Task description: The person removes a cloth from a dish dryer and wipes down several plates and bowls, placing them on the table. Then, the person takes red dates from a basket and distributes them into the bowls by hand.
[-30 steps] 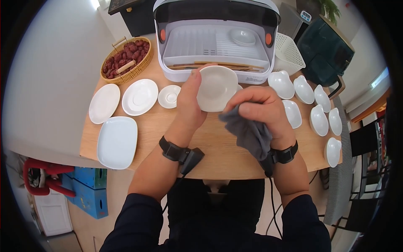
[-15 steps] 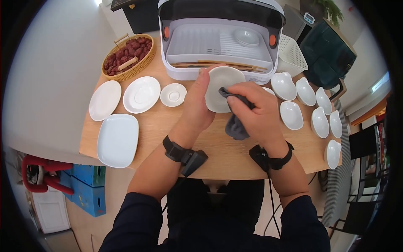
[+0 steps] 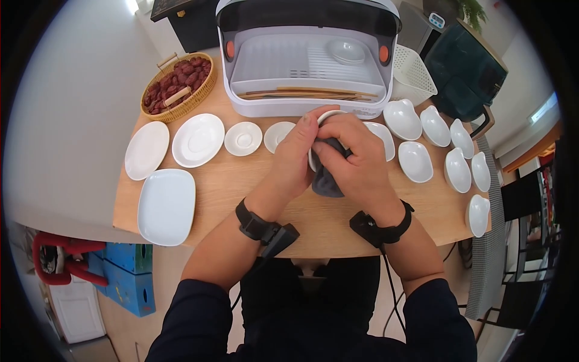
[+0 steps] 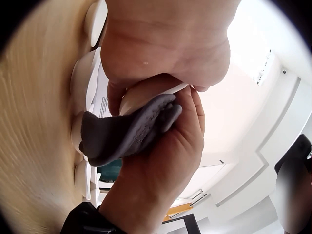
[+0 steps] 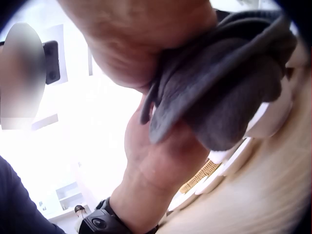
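Observation:
A white bowl (image 3: 312, 158), mostly covered by the hands, is tilted on its side above the table's middle. My left hand (image 3: 288, 158) grips it from the left, thumb near the rim. From the right, my right hand (image 3: 357, 161) pinches a dark grey cloth (image 3: 326, 182) against the bowl, part of it hanging below. In the left wrist view the cloth (image 4: 129, 131) lies bunched between the right hand (image 4: 168, 156) and the bowl (image 4: 146, 97). The right wrist view shows the cloth (image 5: 219, 87) large, hiding most of the bowl.
White plates and saucers (image 3: 198, 140) stand at left, below a basket of dark red items (image 3: 181, 84). Several white bowls (image 3: 415, 161) stand at right. Behind are an open white dish cabinet (image 3: 307, 108) with chopsticks, a perforated white basket (image 3: 413, 75) and a dark green appliance (image 3: 467, 72).
My right hand and the cloth have moved left onto the bowl. The bowl, facing the head camera earlier, is now turned edge-on, with both hands close together.

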`<action>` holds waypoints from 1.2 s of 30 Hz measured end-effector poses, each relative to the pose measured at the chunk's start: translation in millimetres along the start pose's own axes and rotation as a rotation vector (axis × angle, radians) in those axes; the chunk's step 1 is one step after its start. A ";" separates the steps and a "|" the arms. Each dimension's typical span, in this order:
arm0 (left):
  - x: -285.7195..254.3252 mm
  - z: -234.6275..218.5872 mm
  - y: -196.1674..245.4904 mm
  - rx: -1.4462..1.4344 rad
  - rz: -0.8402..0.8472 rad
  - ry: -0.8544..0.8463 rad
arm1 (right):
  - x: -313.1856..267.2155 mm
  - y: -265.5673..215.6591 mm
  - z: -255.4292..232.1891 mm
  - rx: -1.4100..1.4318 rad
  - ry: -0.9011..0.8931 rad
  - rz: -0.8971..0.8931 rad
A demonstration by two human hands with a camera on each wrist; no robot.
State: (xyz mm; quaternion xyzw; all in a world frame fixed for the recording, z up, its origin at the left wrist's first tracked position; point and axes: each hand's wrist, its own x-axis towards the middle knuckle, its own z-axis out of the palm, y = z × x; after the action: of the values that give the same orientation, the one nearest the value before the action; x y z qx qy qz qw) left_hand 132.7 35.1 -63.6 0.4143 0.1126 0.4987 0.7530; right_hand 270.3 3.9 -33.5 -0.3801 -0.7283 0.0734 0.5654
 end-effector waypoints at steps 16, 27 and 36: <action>8.3 -19.2 30.5 -0.184 0.016 0.126 | 1.1 8.8 -13.3 -0.308 -0.243 -0.090; 2.8 -11.1 19.0 0.118 -0.076 0.014 | -51.6 -36.1 -75.2 -0.189 -0.151 0.263; 1.0 -4.1 24.5 0.314 -0.135 0.045 | -140.6 -61.7 -224.2 -0.319 -0.297 0.932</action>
State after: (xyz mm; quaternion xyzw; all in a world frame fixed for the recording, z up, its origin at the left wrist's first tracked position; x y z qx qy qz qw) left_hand 114.6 42.0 -47.9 0.5071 0.2333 0.4322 0.7083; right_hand 448.5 -201.2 -29.8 -0.7314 -0.5560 0.2590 0.2982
